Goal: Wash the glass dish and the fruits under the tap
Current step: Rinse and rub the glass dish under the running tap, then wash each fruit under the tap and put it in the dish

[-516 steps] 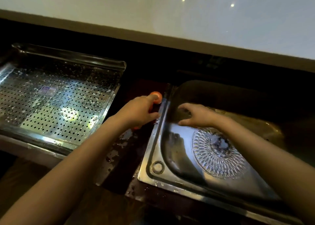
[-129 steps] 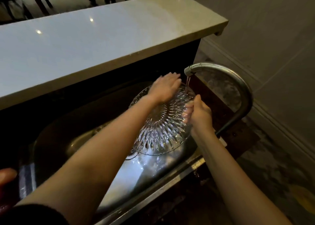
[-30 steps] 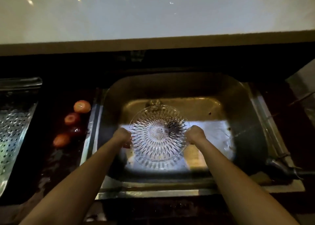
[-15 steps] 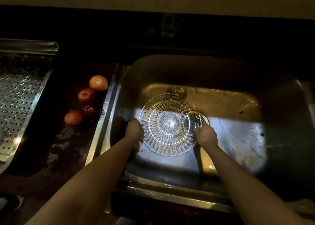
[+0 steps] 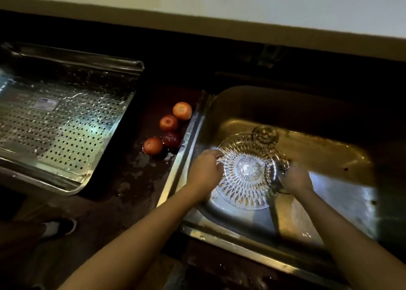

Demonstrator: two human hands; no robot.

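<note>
Four fruits sit together on the wet counter, just beside the sink's left rim, with bare counter between them and the tray on the left. Inside the sink, open room lies right of the dish. The left hand pinches the dish's left rim. The right hand, blurred, curls on its right rim. Whether the dish touches the sink floor cannot be told. The sink's right end is cut off.

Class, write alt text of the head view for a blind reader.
The left hand and right hand hold a glass dish by its rim in a steel sink. Four reddish fruits lie on the counter between sink and perforated tray.
</note>
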